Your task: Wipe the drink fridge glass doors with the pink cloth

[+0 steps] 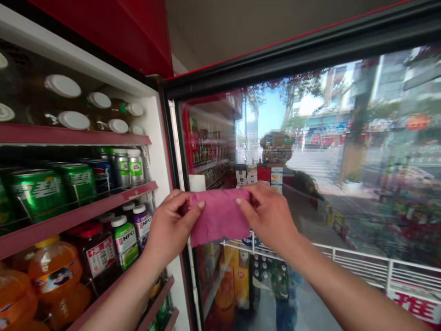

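Stretched between my two hands is a pink cloth point(220, 218), folded into a rough rectangle with its lower edge hanging free. My left hand point(174, 220) pinches its upper left corner between thumb and fingers. At the upper right corner my right hand point(267, 207) grips it the same way, thumb on the near face. Both hands are in front of the glass door point(310, 202) of a drinks fridge, near its hinge side. Whether the cloth touches the glass I cannot tell.
On the left, fridge shelves point(79, 214) hold green cans point(37, 191), orange drink bottles point(55, 266) and small NFC bottles point(124, 241). White-capped bottles point(64, 86) fill the top shelf. A white wire rack point(361, 262) runs across the door. The glass mirrors a street and a person.
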`<state>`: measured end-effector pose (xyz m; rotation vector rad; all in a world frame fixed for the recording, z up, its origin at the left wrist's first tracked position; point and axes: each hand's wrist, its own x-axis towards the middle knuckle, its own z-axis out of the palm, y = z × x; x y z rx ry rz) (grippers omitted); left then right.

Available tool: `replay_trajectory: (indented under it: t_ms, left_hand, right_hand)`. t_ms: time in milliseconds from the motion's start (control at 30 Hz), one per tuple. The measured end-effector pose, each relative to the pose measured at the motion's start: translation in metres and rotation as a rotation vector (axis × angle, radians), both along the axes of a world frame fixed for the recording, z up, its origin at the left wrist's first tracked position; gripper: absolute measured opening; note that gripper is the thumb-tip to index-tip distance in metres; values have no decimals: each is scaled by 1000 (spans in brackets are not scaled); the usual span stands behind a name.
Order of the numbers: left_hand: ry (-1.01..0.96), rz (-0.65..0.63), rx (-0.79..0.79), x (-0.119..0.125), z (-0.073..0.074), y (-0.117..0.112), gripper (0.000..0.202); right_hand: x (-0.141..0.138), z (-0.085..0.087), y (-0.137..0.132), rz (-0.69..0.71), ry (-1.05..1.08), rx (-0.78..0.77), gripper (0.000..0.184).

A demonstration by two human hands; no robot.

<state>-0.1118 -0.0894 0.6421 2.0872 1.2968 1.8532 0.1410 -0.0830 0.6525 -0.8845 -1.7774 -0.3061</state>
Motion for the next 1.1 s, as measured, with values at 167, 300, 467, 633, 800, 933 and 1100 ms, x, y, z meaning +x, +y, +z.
replay_trajectory:
  t_ms: [167,300,467,633,800,933,1100]
  left_hand:
    - [-68,83,90,-15,57,63,27]
    - [-38,146,97,-21,76,110,25]
    - [22,216,75,-17,71,154,34]
    - [45,286,236,-10,60,160,29]
    - [303,128,424,10,37,148,34]
    - [379,146,481,32,11,153,71]
    - [412,220,487,40,-14,166,84]
  right_hand:
    - [-35,74,47,-209,-80,-21,18]
    - [-57,95,69,-482,-263,-43,27]
    - [-67,95,85,-576,-423,-20,16]
    - [-78,87,82,-586,-567,13,26]
    - [-86,79,81,-606,-604,17,30]
    - [-78,68,84,-576,-621,50,33]
    - [-67,45,86,-500,-684,94,30]
